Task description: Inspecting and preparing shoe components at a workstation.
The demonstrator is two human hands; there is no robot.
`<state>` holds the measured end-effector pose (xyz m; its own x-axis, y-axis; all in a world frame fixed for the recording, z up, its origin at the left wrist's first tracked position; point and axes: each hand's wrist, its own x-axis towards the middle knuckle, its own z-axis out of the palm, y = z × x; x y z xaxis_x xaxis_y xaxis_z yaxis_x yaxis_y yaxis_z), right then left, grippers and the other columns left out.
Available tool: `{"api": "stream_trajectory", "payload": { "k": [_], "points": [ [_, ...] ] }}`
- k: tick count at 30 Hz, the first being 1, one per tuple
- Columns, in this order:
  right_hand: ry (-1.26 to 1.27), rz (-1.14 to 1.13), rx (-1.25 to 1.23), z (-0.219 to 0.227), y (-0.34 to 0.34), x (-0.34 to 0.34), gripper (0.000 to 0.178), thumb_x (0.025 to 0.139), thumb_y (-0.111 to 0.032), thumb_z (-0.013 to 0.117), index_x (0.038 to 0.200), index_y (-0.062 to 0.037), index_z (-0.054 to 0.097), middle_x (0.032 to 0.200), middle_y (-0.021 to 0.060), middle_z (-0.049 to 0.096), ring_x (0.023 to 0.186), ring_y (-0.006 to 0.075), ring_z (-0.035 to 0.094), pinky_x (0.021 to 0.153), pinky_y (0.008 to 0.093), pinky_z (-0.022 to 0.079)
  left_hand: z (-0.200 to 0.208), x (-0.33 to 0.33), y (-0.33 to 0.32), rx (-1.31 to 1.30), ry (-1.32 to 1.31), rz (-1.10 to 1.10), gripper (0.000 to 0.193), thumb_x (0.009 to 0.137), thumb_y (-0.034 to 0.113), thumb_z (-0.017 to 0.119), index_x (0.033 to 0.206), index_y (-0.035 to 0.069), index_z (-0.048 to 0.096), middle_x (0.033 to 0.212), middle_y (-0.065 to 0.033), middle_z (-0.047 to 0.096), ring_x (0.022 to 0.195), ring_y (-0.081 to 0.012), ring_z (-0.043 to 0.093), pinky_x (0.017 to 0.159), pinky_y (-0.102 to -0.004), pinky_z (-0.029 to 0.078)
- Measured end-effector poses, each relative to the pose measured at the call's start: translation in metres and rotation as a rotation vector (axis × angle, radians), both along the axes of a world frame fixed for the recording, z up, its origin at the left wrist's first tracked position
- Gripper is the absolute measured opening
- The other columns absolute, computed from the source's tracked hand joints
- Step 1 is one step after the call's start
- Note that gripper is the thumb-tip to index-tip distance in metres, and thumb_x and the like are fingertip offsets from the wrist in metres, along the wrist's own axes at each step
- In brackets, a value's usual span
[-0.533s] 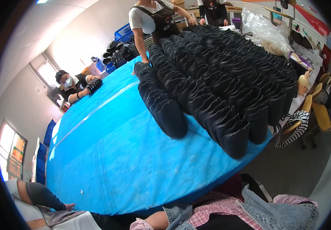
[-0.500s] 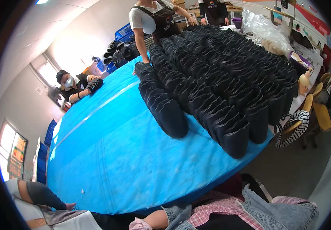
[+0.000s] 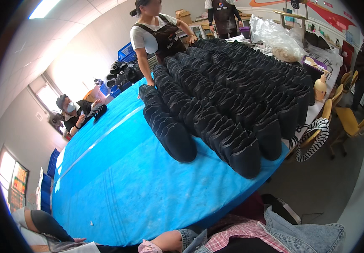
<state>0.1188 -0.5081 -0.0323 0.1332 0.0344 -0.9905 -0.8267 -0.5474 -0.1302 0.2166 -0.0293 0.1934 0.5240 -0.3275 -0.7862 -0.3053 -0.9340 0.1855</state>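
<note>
Neither of my hands shows. Across from me spreads a table with a blue cover (image 3: 118, 185). On its right half lie several long rows of black, shoe-shaped pieces (image 3: 175, 141), overlapping one another with rounded ends toward me. A standing person in a dark apron (image 3: 167, 40) has one hand at the far end of the leftmost row. At the table's left edge, a masked person (image 3: 74, 113) sits with a dark shoe with pale stripes (image 3: 97, 113) close to the hands. Along the lower edge, a forearm (image 3: 167, 242) comes from a denim sleeve; its hand is cut off.
At lower left is another arm in a dark sleeve (image 3: 47, 225). Yellow chairs (image 3: 350, 124) and a striped cloth (image 3: 315, 139) stand at right, near a pump bottle (image 3: 320, 86). Clear plastic sheeting (image 3: 270, 33) lies behind the rows; blue crates (image 3: 127, 52) are stacked at the back.
My view has shifted, so the black rows appear farther left and lower. The masked person at left has raised a hand off the shoe. The standing person's hand remains by the leftmost row.
</note>
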Motion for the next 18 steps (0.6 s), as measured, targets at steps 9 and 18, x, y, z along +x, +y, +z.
{"api": "stream_trajectory", "payload": {
  "k": [9,18],
  "points": [
    [-0.024,0.027,-0.012,0.003,0.002,0.001,0.036,0.093,-0.038,0.042,0.096,-0.0045,0.056,0.076,0.0087,0.048,0.067,0.0214,0.047,0.075,0.0364,0.049,0.043,0.006,0.015,-0.166,-0.060,0.208,0.036,0.089,0.038,0.048,0.099,0.008,0.066,0.088,-0.0194,0.064,0.078,-0.0356,0.061,0.068,-0.0406,0.048],
    [-0.029,0.068,-0.043,0.010,0.006,0.003,0.037,0.090,-0.039,0.045,0.095,-0.0046,0.059,0.079,0.0111,0.052,0.072,0.0239,0.051,0.075,0.0377,0.050,0.018,0.001,0.033,-0.332,-0.619,0.471,0.024,0.083,0.032,0.061,0.080,0.008,0.059,0.066,-0.0078,0.062,0.063,-0.0276,0.061,0.056,-0.0380,0.047]
  ]
}}
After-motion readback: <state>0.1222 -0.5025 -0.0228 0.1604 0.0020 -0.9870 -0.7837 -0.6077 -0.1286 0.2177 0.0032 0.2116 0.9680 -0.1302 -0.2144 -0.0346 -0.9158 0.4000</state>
